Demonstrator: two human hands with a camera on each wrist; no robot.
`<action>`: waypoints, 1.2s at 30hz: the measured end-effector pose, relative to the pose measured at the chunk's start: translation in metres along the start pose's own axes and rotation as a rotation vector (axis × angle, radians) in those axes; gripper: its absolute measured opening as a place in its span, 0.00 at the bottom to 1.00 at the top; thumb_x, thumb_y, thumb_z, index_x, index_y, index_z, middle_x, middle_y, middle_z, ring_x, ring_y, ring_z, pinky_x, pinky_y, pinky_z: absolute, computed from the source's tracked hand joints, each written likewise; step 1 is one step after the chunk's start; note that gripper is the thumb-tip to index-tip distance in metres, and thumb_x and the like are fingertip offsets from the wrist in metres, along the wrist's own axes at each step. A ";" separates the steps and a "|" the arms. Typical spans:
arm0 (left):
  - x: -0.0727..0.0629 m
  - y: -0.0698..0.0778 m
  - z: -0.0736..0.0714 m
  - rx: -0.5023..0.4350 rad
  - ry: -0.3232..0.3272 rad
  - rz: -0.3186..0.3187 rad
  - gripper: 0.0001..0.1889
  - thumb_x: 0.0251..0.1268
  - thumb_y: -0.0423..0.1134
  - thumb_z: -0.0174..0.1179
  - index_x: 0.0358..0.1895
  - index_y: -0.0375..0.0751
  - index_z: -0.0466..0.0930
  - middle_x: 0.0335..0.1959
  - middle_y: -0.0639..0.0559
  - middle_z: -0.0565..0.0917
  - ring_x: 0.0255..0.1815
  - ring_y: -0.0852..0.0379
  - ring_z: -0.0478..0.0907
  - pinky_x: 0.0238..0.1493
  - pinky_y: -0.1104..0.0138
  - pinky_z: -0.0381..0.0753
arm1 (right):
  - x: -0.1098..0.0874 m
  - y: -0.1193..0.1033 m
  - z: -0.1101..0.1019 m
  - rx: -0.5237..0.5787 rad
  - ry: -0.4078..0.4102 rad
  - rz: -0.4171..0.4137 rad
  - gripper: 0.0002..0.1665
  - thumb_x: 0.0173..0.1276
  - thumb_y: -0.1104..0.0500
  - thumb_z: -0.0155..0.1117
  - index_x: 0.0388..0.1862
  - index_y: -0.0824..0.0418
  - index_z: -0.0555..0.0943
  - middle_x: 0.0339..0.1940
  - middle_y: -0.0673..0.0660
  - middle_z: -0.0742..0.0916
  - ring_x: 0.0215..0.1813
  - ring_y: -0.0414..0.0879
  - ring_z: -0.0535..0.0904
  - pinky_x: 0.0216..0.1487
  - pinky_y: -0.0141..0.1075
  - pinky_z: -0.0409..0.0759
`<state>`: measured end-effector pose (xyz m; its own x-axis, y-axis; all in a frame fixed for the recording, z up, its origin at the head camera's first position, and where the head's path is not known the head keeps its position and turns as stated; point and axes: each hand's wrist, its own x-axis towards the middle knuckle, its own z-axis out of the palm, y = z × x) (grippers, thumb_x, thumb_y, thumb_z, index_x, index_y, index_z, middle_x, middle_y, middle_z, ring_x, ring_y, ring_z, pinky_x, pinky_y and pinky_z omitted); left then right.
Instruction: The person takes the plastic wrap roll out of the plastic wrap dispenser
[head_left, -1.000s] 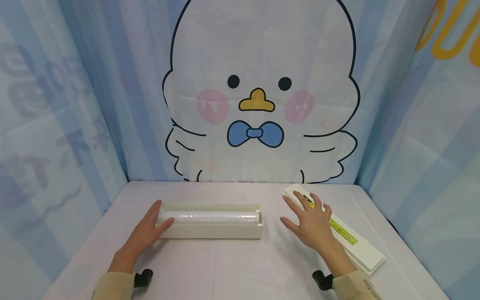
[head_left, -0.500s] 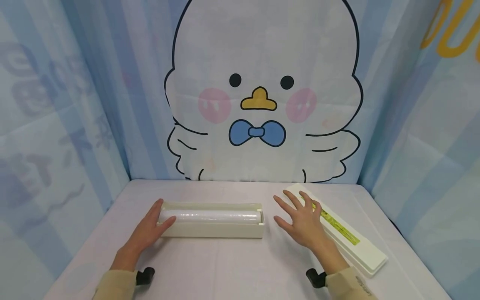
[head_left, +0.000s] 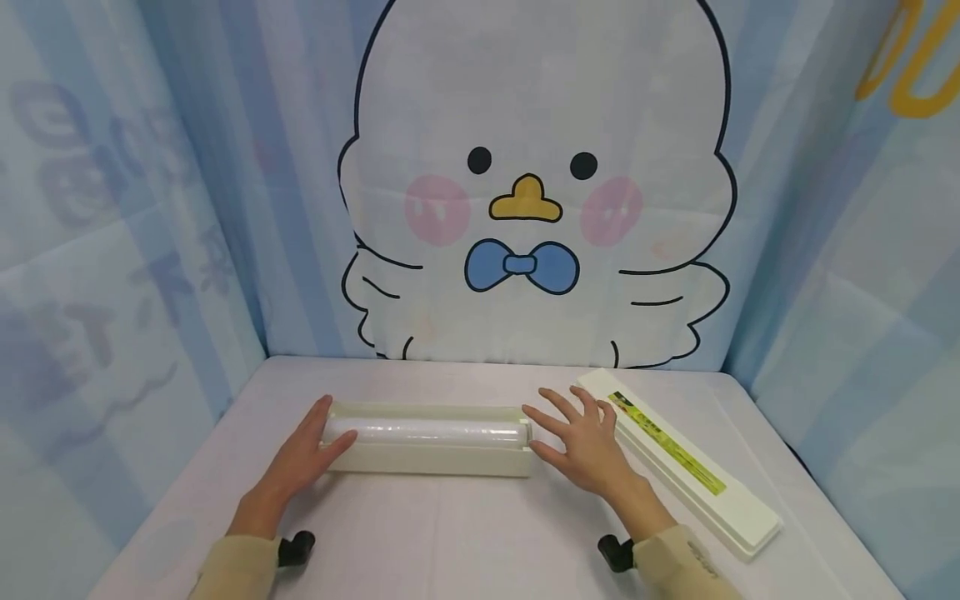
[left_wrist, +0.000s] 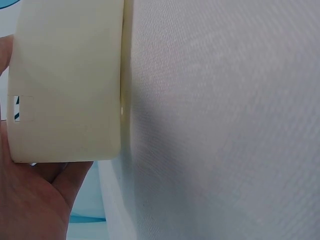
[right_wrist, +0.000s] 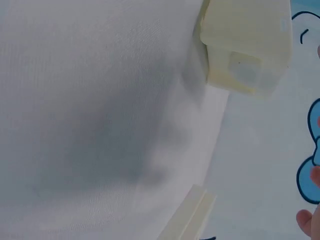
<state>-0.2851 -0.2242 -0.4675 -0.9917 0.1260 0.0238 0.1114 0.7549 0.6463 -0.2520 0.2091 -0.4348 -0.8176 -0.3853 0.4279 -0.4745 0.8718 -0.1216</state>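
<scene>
A cream plastic wrap dispenser box (head_left: 435, 461) lies lengthwise on the table with its top off. Inside it sits a shiny roll of plastic wrap (head_left: 435, 432). My left hand (head_left: 292, 462) grips the box's left end, thumb over the front edge and fingers behind. The left wrist view shows that hand close around the end of the box (left_wrist: 65, 85). Fingers spread, my right hand (head_left: 588, 450) hovers beside the box's right end. A gap separates its fingertips from the box end (right_wrist: 240, 57) in the right wrist view.
The long cream lid (head_left: 690, 479), with a yellow-green label, lies diagonally on the table (head_left: 420, 533) to the right, partly behind the right hand. A curtain (head_left: 525, 100) with a cartoon bird closes off the back, and printed cloth hangs at both sides.
My right hand has moved left, away from above the lid and towards the box's right end. The left hand stays at the left end. The head view has shifted slightly.
</scene>
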 end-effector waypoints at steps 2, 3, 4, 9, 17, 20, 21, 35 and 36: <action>0.000 0.000 -0.001 -0.001 0.004 0.003 0.52 0.73 0.66 0.50 0.80 0.30 0.38 0.81 0.30 0.42 0.80 0.31 0.40 0.75 0.39 0.43 | 0.003 -0.003 0.002 0.015 -0.004 -0.018 0.32 0.68 0.43 0.68 0.71 0.44 0.77 0.75 0.55 0.72 0.75 0.68 0.56 0.65 0.70 0.54; -0.001 0.000 -0.001 -0.001 0.005 0.004 0.52 0.73 0.66 0.50 0.80 0.30 0.38 0.81 0.30 0.42 0.80 0.31 0.40 0.75 0.39 0.43 | 0.005 -0.004 0.003 0.024 -0.005 -0.026 0.31 0.68 0.44 0.68 0.70 0.44 0.78 0.75 0.55 0.72 0.75 0.68 0.57 0.65 0.70 0.54; -0.001 0.000 -0.001 -0.004 0.006 0.004 0.52 0.73 0.66 0.50 0.80 0.30 0.38 0.81 0.30 0.42 0.79 0.31 0.40 0.75 0.39 0.43 | 0.006 -0.005 0.004 0.036 -0.007 -0.031 0.31 0.69 0.44 0.67 0.71 0.45 0.78 0.75 0.56 0.72 0.74 0.68 0.57 0.64 0.70 0.54; 0.000 0.001 -0.002 -0.009 0.011 0.001 0.52 0.73 0.65 0.51 0.80 0.30 0.38 0.81 0.31 0.42 0.80 0.31 0.40 0.75 0.39 0.43 | 0.012 -0.009 0.008 0.064 -0.009 -0.059 0.29 0.70 0.47 0.67 0.70 0.47 0.78 0.73 0.57 0.74 0.73 0.68 0.59 0.63 0.70 0.57; 0.001 0.001 -0.001 -0.004 0.019 -0.003 0.51 0.74 0.64 0.52 0.80 0.30 0.38 0.81 0.31 0.42 0.80 0.32 0.40 0.76 0.41 0.43 | 0.022 -0.013 0.015 0.054 -0.028 -0.098 0.26 0.71 0.48 0.66 0.68 0.46 0.80 0.71 0.55 0.76 0.72 0.68 0.62 0.63 0.69 0.59; 0.000 0.001 -0.001 -0.004 0.014 -0.005 0.51 0.74 0.64 0.52 0.80 0.30 0.38 0.81 0.31 0.42 0.80 0.33 0.40 0.76 0.42 0.42 | 0.026 -0.015 0.017 0.050 -0.043 -0.118 0.24 0.72 0.49 0.66 0.66 0.46 0.82 0.69 0.54 0.78 0.72 0.68 0.63 0.62 0.69 0.60; 0.000 0.001 -0.002 -0.003 0.012 -0.004 0.52 0.74 0.64 0.52 0.80 0.30 0.38 0.81 0.31 0.42 0.80 0.33 0.40 0.76 0.42 0.42 | 0.028 -0.016 0.018 0.046 -0.047 -0.124 0.23 0.72 0.49 0.67 0.65 0.46 0.82 0.68 0.54 0.79 0.72 0.68 0.63 0.62 0.69 0.60; 0.002 0.000 -0.001 0.010 0.012 -0.002 0.52 0.73 0.66 0.52 0.81 0.31 0.38 0.81 0.32 0.43 0.80 0.35 0.40 0.76 0.43 0.43 | 0.042 -0.016 0.017 0.052 -0.152 -0.179 0.25 0.69 0.53 0.70 0.65 0.46 0.83 0.62 0.52 0.83 0.70 0.66 0.66 0.63 0.68 0.60; 0.001 0.000 -0.001 0.010 0.010 -0.007 0.52 0.73 0.66 0.52 0.81 0.31 0.38 0.81 0.32 0.43 0.80 0.34 0.40 0.76 0.42 0.43 | 0.043 -0.016 0.017 0.055 -0.163 -0.178 0.25 0.68 0.54 0.71 0.65 0.46 0.83 0.61 0.52 0.84 0.70 0.65 0.66 0.63 0.68 0.61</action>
<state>-0.2865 -0.2249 -0.4663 -0.9931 0.1139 0.0272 0.1049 0.7622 0.6387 -0.2849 0.1734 -0.4303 -0.7590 -0.5791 0.2977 -0.6294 0.7696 -0.1075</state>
